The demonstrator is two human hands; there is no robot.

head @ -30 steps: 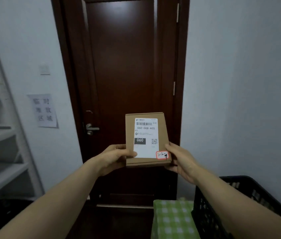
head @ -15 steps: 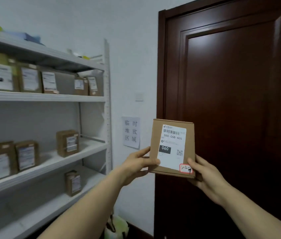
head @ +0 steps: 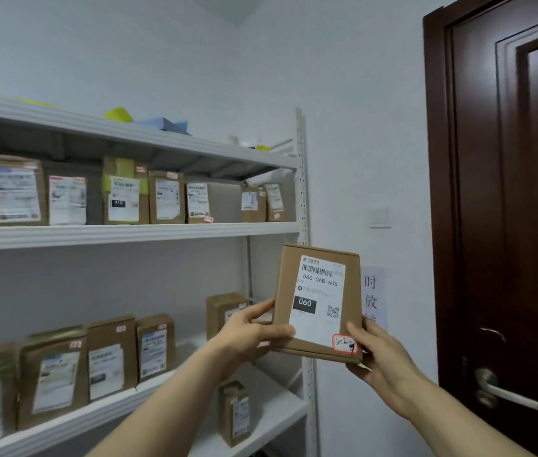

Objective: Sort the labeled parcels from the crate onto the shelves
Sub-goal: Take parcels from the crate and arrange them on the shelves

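I hold a small brown cardboard parcel (head: 318,303) upright in front of me, its white label reading 060-06B-A05 and a red-edged sticker at its lower right corner. My left hand (head: 254,334) grips its lower left edge, thumb on the front. My right hand (head: 376,354) grips its lower right corner from below and behind. The parcel is level with the right end of the white shelf unit (head: 135,234). The crate is out of view.
Labeled brown parcels fill the upper shelf row (head: 165,201) and the left of the middle shelf (head: 106,357); one parcel (head: 234,412) stands on the lower shelf. A dark wooden door (head: 508,225) with a handle (head: 502,390) is on the right. A paper sign (head: 373,298) hangs on the wall.
The view has swung left from the door and the black crate to the shelves. Both hands kept hold of the parcel, which now sits nearer the shelf unit.
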